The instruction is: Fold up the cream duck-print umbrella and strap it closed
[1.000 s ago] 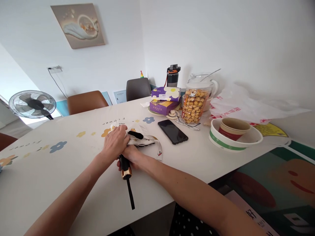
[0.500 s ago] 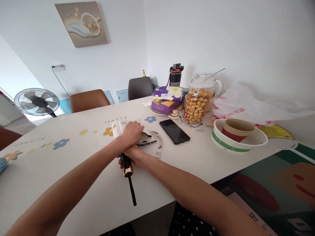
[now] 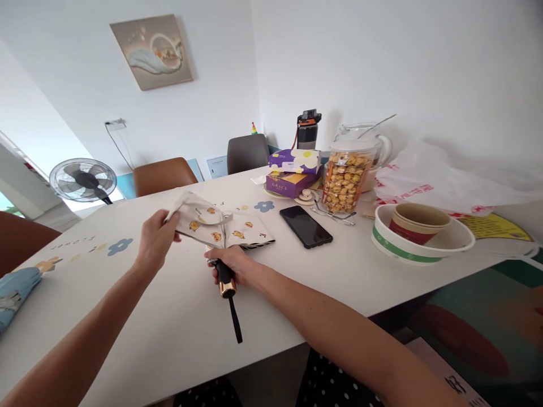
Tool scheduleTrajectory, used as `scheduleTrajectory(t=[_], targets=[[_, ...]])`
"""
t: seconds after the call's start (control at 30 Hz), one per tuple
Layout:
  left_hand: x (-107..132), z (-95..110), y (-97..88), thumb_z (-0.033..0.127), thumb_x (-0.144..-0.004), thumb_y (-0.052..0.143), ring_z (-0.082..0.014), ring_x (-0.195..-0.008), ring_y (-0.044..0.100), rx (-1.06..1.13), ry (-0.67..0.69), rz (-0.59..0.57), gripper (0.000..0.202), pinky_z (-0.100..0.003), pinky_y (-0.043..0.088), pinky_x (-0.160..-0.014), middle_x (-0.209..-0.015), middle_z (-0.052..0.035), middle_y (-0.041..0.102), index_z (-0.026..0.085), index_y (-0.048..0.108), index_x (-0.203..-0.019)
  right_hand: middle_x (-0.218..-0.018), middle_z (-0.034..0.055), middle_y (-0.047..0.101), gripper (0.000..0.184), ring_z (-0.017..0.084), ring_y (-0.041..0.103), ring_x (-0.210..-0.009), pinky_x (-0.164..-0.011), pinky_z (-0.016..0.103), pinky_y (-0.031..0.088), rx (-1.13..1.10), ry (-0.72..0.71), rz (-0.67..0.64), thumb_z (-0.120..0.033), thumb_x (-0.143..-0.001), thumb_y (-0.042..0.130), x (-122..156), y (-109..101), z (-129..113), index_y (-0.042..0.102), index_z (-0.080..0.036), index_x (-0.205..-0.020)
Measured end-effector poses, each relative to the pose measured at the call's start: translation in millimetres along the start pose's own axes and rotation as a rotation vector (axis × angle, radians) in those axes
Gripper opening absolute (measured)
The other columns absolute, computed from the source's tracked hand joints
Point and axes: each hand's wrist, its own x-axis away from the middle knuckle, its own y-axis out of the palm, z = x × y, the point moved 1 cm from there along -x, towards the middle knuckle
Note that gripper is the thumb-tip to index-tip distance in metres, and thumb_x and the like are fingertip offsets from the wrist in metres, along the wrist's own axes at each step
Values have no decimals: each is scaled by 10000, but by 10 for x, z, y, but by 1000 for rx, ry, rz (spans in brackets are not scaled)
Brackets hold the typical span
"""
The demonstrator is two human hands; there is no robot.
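Note:
A folding umbrella (image 3: pixel 246 229) with a cream canopy printed with small orange figures lies over the white table. Its black handle (image 3: pixel 226 276) has a gold end and a dark wrist strap (image 3: pixel 236 323) hanging toward me. Around the top of the handle, where the folded canopy starts, my right hand (image 3: pixel 234 261) is closed. My left hand (image 3: pixel 158 234) pinches the left edge of the canopy and holds that fold out to the side. Part of the canopy near my right hand is hidden by the fingers.
Right of the umbrella lie a black phone (image 3: pixel 306 226) and glasses (image 3: pixel 335 215). Behind them stand purple boxes (image 3: pixel 286 183), a snack jar (image 3: pixel 345 178) and a bottle (image 3: pixel 307 133). A white bowl (image 3: pixel 407 257) holds a paper cup. Blue folded fabric (image 3: pixel 19 291) lies far left.
My left hand has moved left from on top of the canopy, drawing a fold out with it. The canopy is spread wider. My right hand stays on the handle; the view has shifted slightly left.

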Motion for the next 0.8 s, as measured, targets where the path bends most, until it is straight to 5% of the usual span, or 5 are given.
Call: scheduleTrajectory(t=[0.17, 0.3, 0.5, 0.63, 0.8], targets=[[251, -626, -305, 453, -711, 546, -123, -481, 456, 82, -353, -183, 309, -273, 469, -467, -544, -8, 504, 158, 533, -620, -634, 7, 525, 133, 98, 496, -390, -328, 263, 450, 3, 15, -4, -140, -719, 639, -35, -13, 13, 510, -107, -720], [294, -886, -334, 440, -686, 577, -111, -468, 431, 142, -445, -185, 294, -232, 359, -379, -581, -12, 509, 149, 541, -678, -650, 2, 524, 185, 94, 504, -412, -338, 251, 458, 1, -24, -57, -177, -682, 689, -89, -50, 41, 517, -116, -719], [298, -888, -290, 490, -673, 598, -146, -658, 530, -53, -204, -110, 437, -247, 438, -492, -853, -37, 589, 195, 567, -994, -654, -8, 516, 326, 89, 493, -409, -328, 236, 446, -14, -42, -98, -333, -651, 736, -58, -49, 20, 489, -150, -760], [302, -876, -199, 493, -677, 594, -180, -790, 568, -267, -14, -169, 549, -323, 474, -699, -1097, -65, 574, 251, 534, -1166, -637, 4, 510, 304, 109, 495, -388, -312, 255, 434, -11, -14, -39, -451, -783, 568, -16, -28, -19, 465, -164, -785], [216, -849, -52, 450, -686, 574, -177, -811, 562, -316, 73, -263, 295, -307, 455, -733, -1175, -39, 558, 229, 638, -870, -631, 5, 519, 182, 108, 491, -378, -318, 258, 436, -2, -2, -35, -321, -799, 543, -58, -45, -14, 458, -161, -782]])
